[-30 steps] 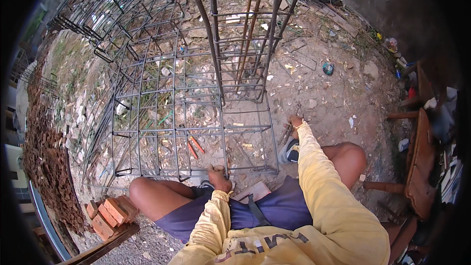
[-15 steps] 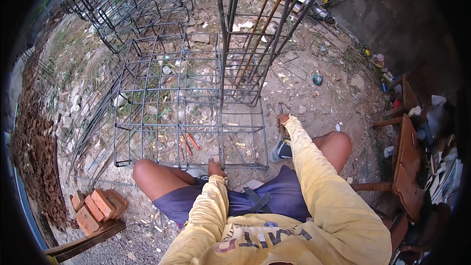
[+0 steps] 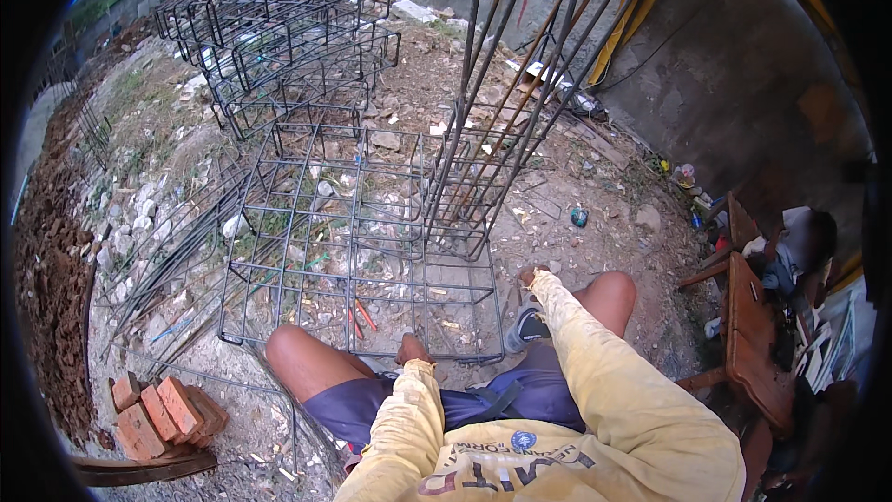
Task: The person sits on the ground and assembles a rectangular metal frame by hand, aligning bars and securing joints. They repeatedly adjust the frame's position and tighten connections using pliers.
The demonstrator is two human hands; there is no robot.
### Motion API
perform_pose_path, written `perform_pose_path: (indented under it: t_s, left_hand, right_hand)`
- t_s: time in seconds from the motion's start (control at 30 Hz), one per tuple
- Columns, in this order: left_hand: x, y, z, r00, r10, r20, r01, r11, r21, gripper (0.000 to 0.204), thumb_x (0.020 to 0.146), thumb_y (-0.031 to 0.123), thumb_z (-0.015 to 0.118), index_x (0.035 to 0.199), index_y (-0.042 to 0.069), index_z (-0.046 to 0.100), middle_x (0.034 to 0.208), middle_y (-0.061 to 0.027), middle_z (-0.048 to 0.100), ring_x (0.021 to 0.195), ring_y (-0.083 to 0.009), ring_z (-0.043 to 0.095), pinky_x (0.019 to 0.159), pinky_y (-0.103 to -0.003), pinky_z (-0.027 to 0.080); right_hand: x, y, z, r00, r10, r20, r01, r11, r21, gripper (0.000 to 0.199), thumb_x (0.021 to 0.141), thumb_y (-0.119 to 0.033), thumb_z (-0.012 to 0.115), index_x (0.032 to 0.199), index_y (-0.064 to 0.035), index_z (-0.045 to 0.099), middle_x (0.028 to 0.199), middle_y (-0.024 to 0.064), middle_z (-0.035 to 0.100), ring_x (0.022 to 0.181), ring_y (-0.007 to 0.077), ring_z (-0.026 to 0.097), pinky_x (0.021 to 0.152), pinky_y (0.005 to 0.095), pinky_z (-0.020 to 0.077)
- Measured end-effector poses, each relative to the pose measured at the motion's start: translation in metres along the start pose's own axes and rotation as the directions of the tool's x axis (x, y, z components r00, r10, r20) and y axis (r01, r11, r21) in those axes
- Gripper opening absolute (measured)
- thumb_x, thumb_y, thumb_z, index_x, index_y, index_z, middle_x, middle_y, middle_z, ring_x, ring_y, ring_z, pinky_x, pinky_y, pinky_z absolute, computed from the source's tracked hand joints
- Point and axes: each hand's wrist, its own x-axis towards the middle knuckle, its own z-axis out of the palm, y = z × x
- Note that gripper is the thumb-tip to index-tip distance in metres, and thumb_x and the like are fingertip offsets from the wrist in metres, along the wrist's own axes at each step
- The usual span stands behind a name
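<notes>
A steel rebar cage (image 3: 353, 275) lies in front of me, a grid of tied bars. My left hand (image 3: 413, 348) is closed at its near edge, around or against the front bar. Just outside the cage's right side, my right hand (image 3: 531, 275) is closed; what it grips is mostly hidden, though the earlier frame shows a slim dark tool there. Several long bars with square ties, a column cage (image 3: 483, 163), rise from the cage's right part. A red-handled tool (image 3: 367, 316), perhaps pliers, lies on the ground within the grid.
More bent cages (image 3: 279, 33) are stacked at the far left. Loose bars (image 3: 177, 265) lie left of the grid, with red bricks (image 3: 167, 416) nearer me. A brown wooden table (image 3: 757, 344) stands at the right, and another person (image 3: 804, 246) is beyond it. Rubble covers the ground.
My view has tilted up, showing more of the far wall and upright bars. The left hand stays at the cage's near edge; the right hand stays beside it, its tool now less visible.
</notes>
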Motion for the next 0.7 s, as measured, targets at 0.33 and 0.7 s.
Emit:
perform_pose_path:
  t_s: [0.33,0.7]
  left_hand:
    - [0.000,-0.004,0.008,0.821,0.501,0.274,-0.480,0.345,0.807,0.020,0.089,0.016,0.058,0.099,0.002,0.066,0.094,-0.0175,0.069,0.090,-0.0338,0.068,0.077,-0.046,0.055]
    - [-0.059,0.012,0.020,0.971,-0.037,-0.238,0.002,0.989,-0.147,0.089,0.078,0.032,0.065,0.147,0.006,0.015,0.142,-0.0301,0.035,0.119,-0.0411,0.051,0.098,-0.048,0.043]
  right_hand:
    - [-0.187,-0.147,-0.191,0.826,-0.560,-0.061,0.559,0.803,0.204,0.045,0.089,-0.030,0.065,0.128,-0.0089,0.053,0.097,0.0038,0.064,0.080,0.0154,0.065,0.065,0.0322,0.0516]
    - [-0.247,-0.191,-0.262,0.719,-0.656,0.231,0.695,0.683,-0.225,0.058,0.083,-0.036,0.073,0.127,-0.0034,0.052,0.095,0.0100,0.065,0.074,0.0171,0.065,0.061,0.0329,0.0498]
